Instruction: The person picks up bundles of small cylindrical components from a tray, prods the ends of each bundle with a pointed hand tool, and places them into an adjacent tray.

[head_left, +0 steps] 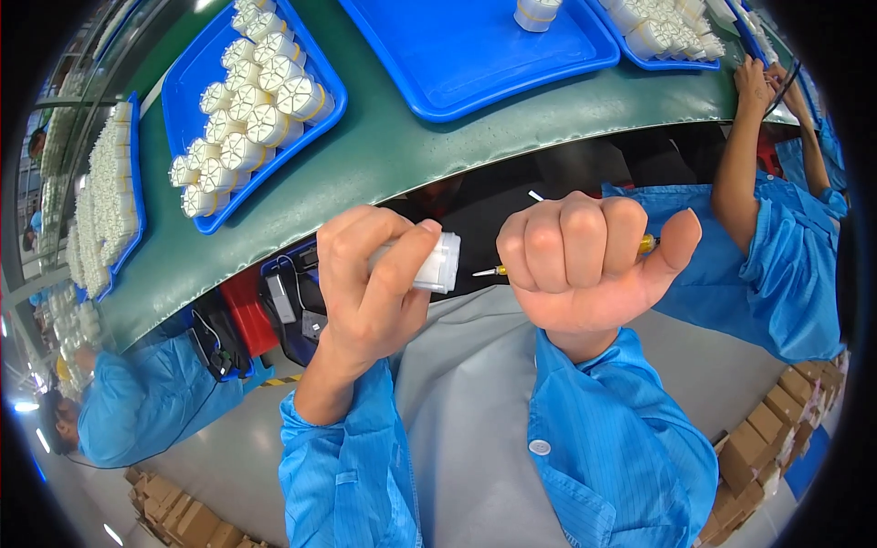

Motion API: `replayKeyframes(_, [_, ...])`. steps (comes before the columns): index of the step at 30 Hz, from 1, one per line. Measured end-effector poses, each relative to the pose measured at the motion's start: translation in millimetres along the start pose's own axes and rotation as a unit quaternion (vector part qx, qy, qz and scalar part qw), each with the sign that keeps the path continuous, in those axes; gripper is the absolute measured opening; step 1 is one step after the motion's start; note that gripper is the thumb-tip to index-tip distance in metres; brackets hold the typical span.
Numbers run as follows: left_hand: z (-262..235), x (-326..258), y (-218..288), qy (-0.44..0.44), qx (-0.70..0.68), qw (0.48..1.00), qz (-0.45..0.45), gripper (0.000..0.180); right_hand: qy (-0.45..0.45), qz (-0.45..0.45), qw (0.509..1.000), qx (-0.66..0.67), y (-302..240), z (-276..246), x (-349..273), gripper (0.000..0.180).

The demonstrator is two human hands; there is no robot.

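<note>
Above my lap, my left hand (365, 274) is closed around a small white plastic part (438, 263), whose squared end faces right. Beside it, my right hand (580, 260) makes a fist with the thumb sticking out to the right. Through that fist runs a slim yellow-handled tool (500, 270); its thin metal tip points left towards the white part, apart from it. The yellow end shows again by the thumb, while its middle is hidden by the fingers. A thin white tip (536, 195) pokes out above the fist; what it belongs to is hidden.
Across the green bench (393, 164) stand a blue tray (333, 91) of white cylindrical parts and a larger blue tray (457, 68) with one bundle (537, 13). Co-workers in blue sit left (155, 402) and right (795, 265). Cardboard boxes (776, 411) lie behind.
</note>
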State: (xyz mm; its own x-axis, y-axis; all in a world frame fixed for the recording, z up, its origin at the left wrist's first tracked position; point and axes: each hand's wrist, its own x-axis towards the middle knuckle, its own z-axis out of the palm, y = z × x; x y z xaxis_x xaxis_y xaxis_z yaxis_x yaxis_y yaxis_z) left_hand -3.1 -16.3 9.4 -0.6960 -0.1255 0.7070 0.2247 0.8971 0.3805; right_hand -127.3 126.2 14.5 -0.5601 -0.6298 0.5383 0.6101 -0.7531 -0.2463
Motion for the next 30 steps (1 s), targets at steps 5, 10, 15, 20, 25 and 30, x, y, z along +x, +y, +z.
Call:
replayKeyframes(5, [-3.9,-0.2,3.4,-0.032,0.009,0.998,-0.047,0.062,0.015,-0.011,1.0,-0.017,1.2,3.5,0.9,0.066])
replayKeyframes(10, [-1.1,-1.2,8.4,-0.035,-0.031,0.989,-0.139,0.06,0.021,-0.034,0.997,-0.063,6.8,4.4,-2.5,0.066])
replayKeyframes(15, [-0.2,1.6,14.6,-0.054,-0.067,0.979,-0.184,0.053,0.03,-0.044,0.995,-0.085,7.6,7.6,-2.3,0.067])
replayKeyframes(20, [-1.2,2.7,18.7,-0.08,-0.135,0.952,-0.263,0.052,0.032,-0.049,0.994,-0.095,6.3,4.5,-4.6,0.067])
replayKeyframes(25, [-1.8,-0.4,19.7,-0.087,-0.185,0.933,-0.295,0.054,0.031,-0.048,0.994,-0.094,6.5,4.4,-5.3,0.066])
replayKeyframes(30, [-3.9,-2.1,19.9,-0.101,-0.23,0.903,-0.348,0.054,0.034,-0.049,0.994,-0.093,6.1,2.9,-5.9,0.066])
